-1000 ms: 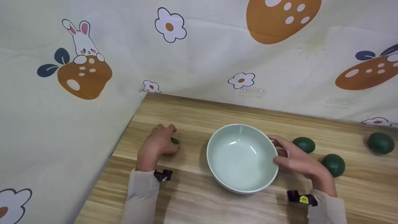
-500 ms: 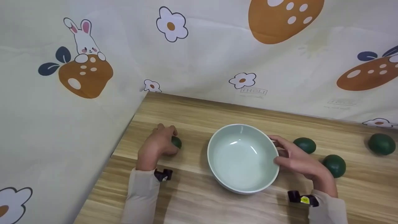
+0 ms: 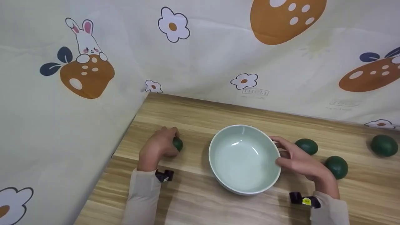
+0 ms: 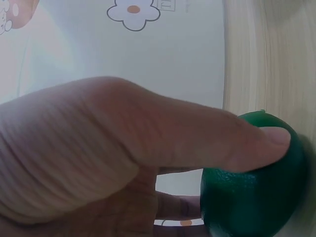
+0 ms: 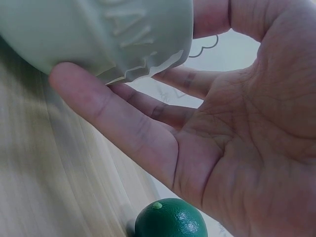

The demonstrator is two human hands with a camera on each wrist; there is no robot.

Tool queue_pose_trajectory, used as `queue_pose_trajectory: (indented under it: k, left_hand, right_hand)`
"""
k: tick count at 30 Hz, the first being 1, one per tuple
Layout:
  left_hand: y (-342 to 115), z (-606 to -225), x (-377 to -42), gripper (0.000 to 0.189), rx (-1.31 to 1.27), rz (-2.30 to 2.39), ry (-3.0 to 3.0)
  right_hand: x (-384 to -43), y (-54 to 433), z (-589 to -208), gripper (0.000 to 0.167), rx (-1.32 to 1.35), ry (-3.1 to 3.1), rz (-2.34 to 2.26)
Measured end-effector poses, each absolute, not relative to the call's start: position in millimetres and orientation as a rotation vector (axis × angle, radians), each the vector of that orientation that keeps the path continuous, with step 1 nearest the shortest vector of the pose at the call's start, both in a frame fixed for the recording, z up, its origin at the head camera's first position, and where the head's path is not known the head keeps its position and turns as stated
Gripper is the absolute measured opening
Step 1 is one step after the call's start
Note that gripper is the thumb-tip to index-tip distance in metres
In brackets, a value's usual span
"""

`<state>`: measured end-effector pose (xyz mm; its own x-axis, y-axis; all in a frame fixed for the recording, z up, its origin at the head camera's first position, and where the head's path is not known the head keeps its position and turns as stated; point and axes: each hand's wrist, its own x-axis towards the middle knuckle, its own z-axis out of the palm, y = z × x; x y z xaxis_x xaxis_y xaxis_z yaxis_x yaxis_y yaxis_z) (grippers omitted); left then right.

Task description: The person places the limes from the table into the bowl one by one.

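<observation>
My left hand (image 3: 157, 146) pinches a dark green lime (image 3: 178, 144) at the left of the table. In the left wrist view the thumb (image 4: 247, 143) lies across the near side of the fruit, with other fingers behind it. A pale green bowl (image 3: 245, 162) stands in the middle, holding nothing. My right hand (image 3: 298, 159) grips its right side, the thumb at the rim and the fingers around the outer wall. The right wrist view shows fingers (image 5: 108, 106) against the bowl's lower wall, which bears raised lettering.
Two more limes lie near my right hand, one lime (image 3: 307, 146) behind it and one lime (image 3: 336, 167) beside the wrist. Another lime (image 3: 384, 145) sits at the far right. Printed cloth (image 3: 200, 59) borders the wooden table (image 3: 193, 193) at the back and left.
The lime at my left hand shows more now, having shifted slightly right, and the fingers have drawn in around it. My right hand and the bowl stay as they were.
</observation>
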<state>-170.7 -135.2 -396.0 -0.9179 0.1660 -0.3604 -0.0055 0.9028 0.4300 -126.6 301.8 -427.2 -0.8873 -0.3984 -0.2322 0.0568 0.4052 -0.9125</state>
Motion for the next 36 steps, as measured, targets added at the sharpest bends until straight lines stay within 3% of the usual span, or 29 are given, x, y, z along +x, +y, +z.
queue_pose_trajectory:
  k: [36]
  left_hand:
    - [-129,-398,-181,0.052,0.352,0.810,2.806]
  right_hand:
    - [-127,303,-435,0.075,-0.226,2.187,-1.544]
